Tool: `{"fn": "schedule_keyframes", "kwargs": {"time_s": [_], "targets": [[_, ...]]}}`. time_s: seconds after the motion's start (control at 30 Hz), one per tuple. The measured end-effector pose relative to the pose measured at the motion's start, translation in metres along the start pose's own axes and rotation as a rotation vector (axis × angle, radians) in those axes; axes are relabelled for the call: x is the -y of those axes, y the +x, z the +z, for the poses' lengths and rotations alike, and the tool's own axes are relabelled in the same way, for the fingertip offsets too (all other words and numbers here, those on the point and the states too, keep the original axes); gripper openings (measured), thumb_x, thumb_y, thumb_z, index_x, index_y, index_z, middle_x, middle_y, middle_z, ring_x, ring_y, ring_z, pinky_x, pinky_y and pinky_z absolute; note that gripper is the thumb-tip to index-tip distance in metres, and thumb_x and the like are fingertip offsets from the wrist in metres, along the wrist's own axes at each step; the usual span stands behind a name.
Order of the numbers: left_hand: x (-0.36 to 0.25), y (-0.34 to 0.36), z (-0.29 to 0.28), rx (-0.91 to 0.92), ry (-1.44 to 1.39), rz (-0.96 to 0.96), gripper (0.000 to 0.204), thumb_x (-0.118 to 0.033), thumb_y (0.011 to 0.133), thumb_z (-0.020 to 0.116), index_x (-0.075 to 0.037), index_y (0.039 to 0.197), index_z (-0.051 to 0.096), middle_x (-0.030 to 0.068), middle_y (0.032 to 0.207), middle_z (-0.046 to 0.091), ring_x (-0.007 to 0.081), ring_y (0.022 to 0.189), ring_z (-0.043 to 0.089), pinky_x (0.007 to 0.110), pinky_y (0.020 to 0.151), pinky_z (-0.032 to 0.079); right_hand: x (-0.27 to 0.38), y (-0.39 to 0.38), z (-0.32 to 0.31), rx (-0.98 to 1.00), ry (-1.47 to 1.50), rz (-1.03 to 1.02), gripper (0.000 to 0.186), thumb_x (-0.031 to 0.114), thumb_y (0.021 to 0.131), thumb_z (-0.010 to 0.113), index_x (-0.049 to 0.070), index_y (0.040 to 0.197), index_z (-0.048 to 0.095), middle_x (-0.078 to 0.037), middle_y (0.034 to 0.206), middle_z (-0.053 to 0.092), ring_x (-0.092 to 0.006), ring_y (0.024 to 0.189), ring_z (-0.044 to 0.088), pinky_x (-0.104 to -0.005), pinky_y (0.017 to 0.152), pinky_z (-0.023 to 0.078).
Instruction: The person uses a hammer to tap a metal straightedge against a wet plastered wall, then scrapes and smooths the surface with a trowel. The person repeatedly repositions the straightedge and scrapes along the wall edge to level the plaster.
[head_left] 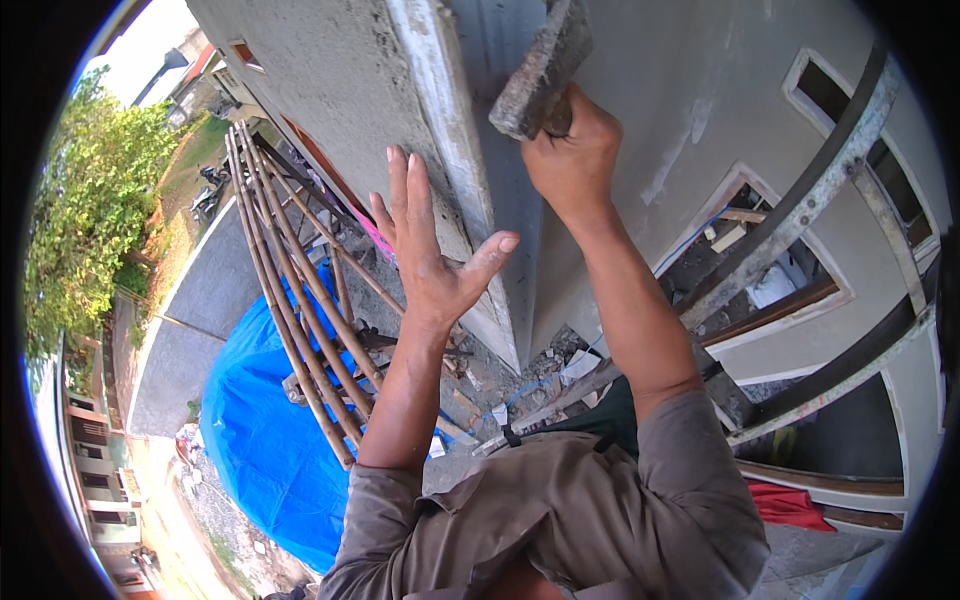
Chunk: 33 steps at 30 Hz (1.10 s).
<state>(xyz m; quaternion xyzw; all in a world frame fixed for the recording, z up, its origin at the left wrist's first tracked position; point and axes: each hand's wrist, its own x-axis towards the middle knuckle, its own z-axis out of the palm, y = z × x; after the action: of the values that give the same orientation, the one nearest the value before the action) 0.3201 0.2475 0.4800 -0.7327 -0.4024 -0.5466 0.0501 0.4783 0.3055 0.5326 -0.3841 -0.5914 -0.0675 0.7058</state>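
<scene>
My right hand [572, 150] is raised and closed on the handle of a cement-crusted plastering float [540, 70], pressed against the grey rendered wall near its corner. My left hand [432, 250] is open, fingers spread, palm toward me, just in front of the pale corner edge of the wall [455, 150], not holding anything. Both forearms rise from grey rolled-up sleeves at the bottom of the view.
I look down from high up. Bamboo poles [300, 290] lean against the wall at left, over a blue tarpaulin [260, 430] on the ground. Cement-spattered scaffold beams [800, 210] cross at right, past window openings. Rubble lies at the wall's foot; trees and a road lie far left.
</scene>
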Motion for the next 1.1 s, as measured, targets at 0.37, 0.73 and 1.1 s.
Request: {"fn": "schedule_keyframes", "kwargs": {"time_s": [0.37,0.73,1.1], "targets": [[0.009,-0.003,0.009,0.032,0.042,0.001,0.097,-0.033,0.077,0.077,-0.001,0.149,0.020,0.0271,0.153,0.019,0.0372,0.144,0.018,0.051,0.114,0.010,0.001,-0.003,0.006,-0.022,-0.001,-0.081,0.010,0.001,0.068,0.062,0.002,0.077,0.060,-0.014,0.066,0.062,-0.0314,0.058,0.062,-0.0321,0.055,0.048],[-0.004,0.035,-0.035,-0.199,0.017,0.101,0.083,-0.051,0.088,0.057,0.004,0.144,0.030,0.0263,0.146,0.034,0.0371,0.140,0.028,0.050,0.114,0.008,0.007,-0.009,0.013,0.052,0.017,-0.023,0.011,0.007,0.080,0.071,0.000,0.084,0.064,-0.017,0.069,0.064,-0.0336,0.063,0.065,-0.0366,0.057,0.049],[-0.107,0.279,-0.084,-0.355,0.152,0.219,0.076,-0.035,0.089,0.059,0.003,0.145,0.025,0.0258,0.147,0.032,0.0365,0.138,0.031,0.057,0.111,0.016,-0.007,-0.007,0.007,-0.001,0.008,-0.037,0.012,0.004,0.068,0.069,0.003,0.076,0.060,-0.017,0.069,0.062,-0.0395,0.063,0.061,-0.0434,0.054,0.048]]}}
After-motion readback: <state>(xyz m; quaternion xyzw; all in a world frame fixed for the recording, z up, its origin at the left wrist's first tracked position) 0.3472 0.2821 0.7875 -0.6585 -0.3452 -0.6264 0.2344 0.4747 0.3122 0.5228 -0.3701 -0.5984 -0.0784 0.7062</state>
